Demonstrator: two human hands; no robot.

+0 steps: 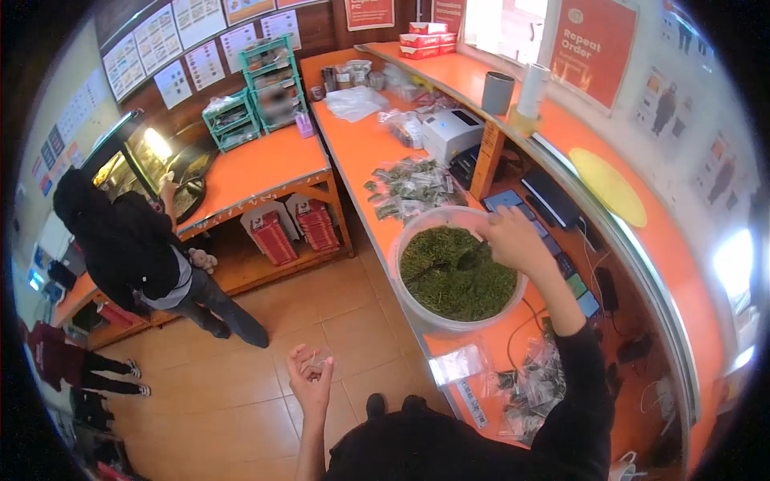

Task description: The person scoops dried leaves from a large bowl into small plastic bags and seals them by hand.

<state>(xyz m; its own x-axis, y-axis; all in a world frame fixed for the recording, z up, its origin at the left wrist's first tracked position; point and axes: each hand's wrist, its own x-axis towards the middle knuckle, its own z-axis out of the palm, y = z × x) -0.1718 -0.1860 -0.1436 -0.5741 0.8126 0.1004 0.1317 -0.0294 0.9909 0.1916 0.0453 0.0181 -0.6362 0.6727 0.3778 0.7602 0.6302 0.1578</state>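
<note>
A large translucent round tub (405, 301) of chopped green herbs (457, 280) stands on the orange counter (353, 156). My right hand (513, 240) is over the tub's right rim, its fingers closed round the handle of a spoon-like tool whose dark end lies in the herbs. Out over the floor, left of the tub, my left hand (311, 373) is raised with curled fingers round what looks like a small clear plastic bag (318, 358). Small filled bags lie in a pile behind the tub (413, 186) and in another in front of it (533, 389).
A white printer (453, 135) stands behind the tub, with phones and cables (561, 264) under the raised shelf at the right. Empty-looking plastic bags (457, 365) lie by the counter's front edge. A person in black (120, 232) stands at the left, and another person (60, 353) is beyond.
</note>
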